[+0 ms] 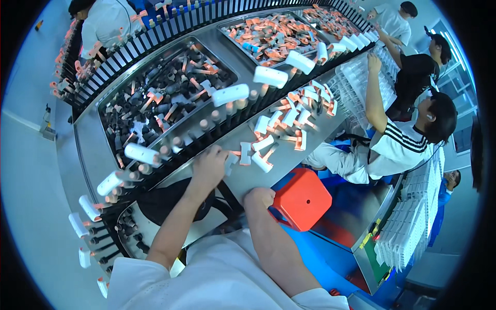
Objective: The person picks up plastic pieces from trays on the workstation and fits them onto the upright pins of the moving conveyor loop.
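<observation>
Red stool [310, 199]: right of centre in the frame, tilted so its seat faces the camera, a small dark hole in the middle.
Right hand [258, 199]: closed into a loose fist at the stool's left edge; fingers mostly hidden, so I cannot tell whether it has hold of the stool.
Left hand [209, 165]: centre of the frame, fingers bent, beside the black rack [247, 120]; its grip is partly hidden, and I cannot tell whether anything is in it.
White-headed pieces [262, 161]: hammer-shaped with orange stems, scattered from just right of the left hand toward the upper right, on a steel table [251, 178].
Black bag [173, 201]: lower left of centre, behind the left forearm.
Dark pieces [139, 103]: heaped in a tray, upper left.
Orange pieces [268, 39]: heaped in another tray, top centre.
Seated co-worker [398, 150]: right side, striped white shirt.
White stacked trays [411, 212]: lower right.
</observation>
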